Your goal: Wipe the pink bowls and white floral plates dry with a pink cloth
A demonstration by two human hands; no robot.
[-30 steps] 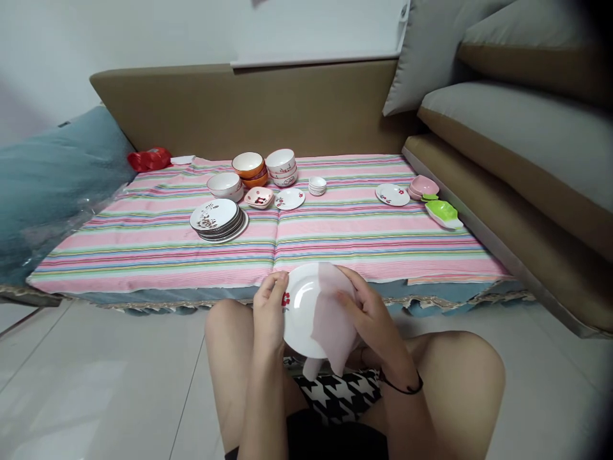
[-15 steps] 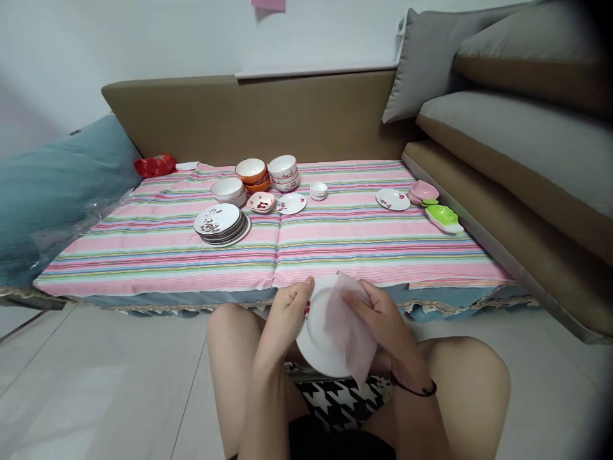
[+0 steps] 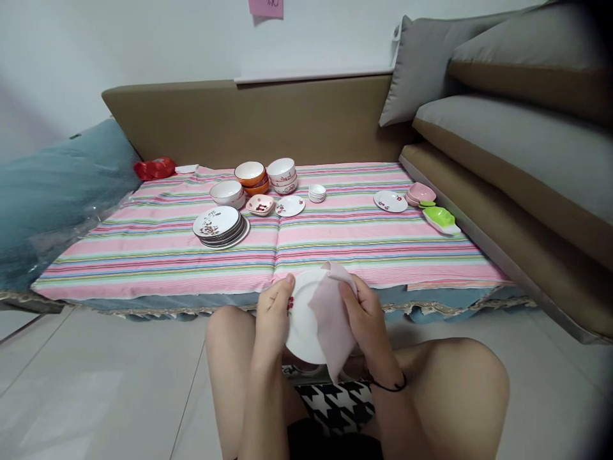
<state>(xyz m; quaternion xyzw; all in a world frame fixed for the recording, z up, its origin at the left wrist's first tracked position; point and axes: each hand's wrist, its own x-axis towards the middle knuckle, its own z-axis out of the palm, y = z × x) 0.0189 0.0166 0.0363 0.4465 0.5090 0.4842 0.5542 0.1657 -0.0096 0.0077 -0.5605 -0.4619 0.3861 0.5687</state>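
Above my lap, a white plate (image 3: 302, 329) with small red flowers is tilted toward me. My left hand (image 3: 274, 317) grips its left rim, thumb on the face and fingers behind. My right hand (image 3: 366, 317) is closed on a pale pink cloth (image 3: 334, 319), which drapes over the plate's right side. The cloth hides that part of the plate and its right rim. Beyond my hands, a stack of patterned plates (image 3: 218, 222) stands on the striped cloth (image 3: 335, 246), left of centre.
Behind are white bowls (image 3: 281, 168), orange bowls (image 3: 250, 172), a square pink dish (image 3: 260, 204), a flowered plate (image 3: 290, 206) and small white dishes (image 3: 317, 193). At right lie another flowered plate (image 3: 391, 201), a pink bowl (image 3: 421, 193) and a green dish (image 3: 439, 217). Cushions (image 3: 507, 134) border the right side.
Both hands have shifted left with the plate and the pink cloth. My right hand has moved the cloth further left and up across the plate. The dishes behind stay put.
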